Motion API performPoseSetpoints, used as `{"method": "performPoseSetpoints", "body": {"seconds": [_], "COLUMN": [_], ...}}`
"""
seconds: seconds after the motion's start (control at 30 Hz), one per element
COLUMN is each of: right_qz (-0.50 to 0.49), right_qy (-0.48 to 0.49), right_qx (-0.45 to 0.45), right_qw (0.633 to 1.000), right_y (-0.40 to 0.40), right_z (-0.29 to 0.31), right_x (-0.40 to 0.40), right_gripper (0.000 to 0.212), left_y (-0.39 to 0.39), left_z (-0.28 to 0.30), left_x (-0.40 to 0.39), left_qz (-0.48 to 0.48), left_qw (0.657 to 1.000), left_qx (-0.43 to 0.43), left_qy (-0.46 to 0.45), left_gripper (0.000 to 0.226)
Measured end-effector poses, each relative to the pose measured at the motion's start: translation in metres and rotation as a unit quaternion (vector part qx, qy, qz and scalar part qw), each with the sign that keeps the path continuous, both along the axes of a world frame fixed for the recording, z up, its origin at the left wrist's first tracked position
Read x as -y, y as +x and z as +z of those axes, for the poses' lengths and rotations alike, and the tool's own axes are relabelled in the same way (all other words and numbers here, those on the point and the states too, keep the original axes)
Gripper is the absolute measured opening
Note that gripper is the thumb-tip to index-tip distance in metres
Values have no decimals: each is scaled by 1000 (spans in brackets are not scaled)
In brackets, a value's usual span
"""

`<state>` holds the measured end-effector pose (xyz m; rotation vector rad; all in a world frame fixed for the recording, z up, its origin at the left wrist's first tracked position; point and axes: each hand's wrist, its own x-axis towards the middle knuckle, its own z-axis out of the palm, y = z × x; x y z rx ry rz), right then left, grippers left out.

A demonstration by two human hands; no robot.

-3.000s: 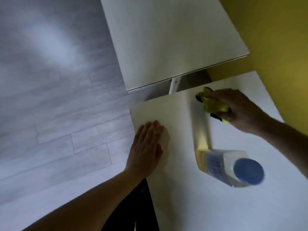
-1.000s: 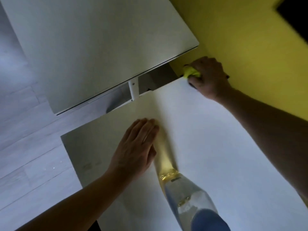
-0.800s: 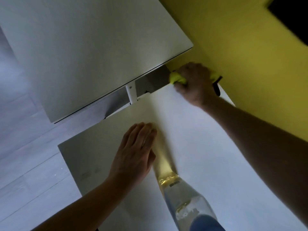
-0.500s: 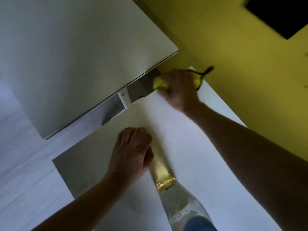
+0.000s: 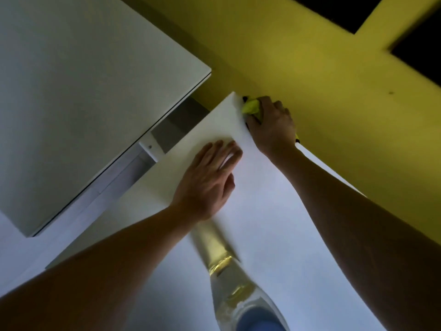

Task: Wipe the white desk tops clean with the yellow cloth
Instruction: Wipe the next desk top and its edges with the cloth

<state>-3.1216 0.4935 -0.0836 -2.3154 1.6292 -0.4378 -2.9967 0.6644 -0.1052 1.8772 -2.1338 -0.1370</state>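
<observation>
The yellow cloth (image 5: 251, 107) is bunched under the right hand (image 5: 272, 126), fingers curled round it, at the far corner of the near white desk top (image 5: 274, 211), approx. 1 o'clock, against the yellow wall (image 5: 310, 68). The left hand (image 5: 207, 180) is laid flat on the desk, fingers straight and slightly apart, near centre. A clear bottle w/ blue cap (image 5: 236, 297) is seen at 6 o'clock. A 2nd white desk top (image 5: 83, 91) is at 10 o'clock.

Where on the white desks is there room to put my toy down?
The other desk beyond the gap shows bare top. On the near desk, bare between bottle and right forearm. Crowded at the far corner: left hand flat, right hand gripping yellow cloth.
</observation>
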Motion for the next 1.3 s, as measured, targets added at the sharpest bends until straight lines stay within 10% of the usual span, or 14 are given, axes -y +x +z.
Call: {"method": "performPoseSetpoints", "body": {"seconds": [0.2,0.53,0.9,1.3], "right_qz": [-50,-9,-103,-65], "right_qy": [14,47,26,32], "right_qx": [-33,-43,-54,-32], "right_qw": [998,998,993,997], "right_y": [-77,42,-159,-40], "right_z": [4,2,2,-2], "right_x": [-25,16,-56,-14], "right_gripper": [45,46,36,45], "left_y": [-4,-2,-5,-10], "left_z": [0,4,4,39], "left_x": [2,2,5,23], "left_qz": [-2,-1,0,-64], "left_qw": [1000,999,999,980], "left_qx": [21,31,34,124], "left_qy": [22,12,25,140], "left_gripper": [54,53,53,56]}}
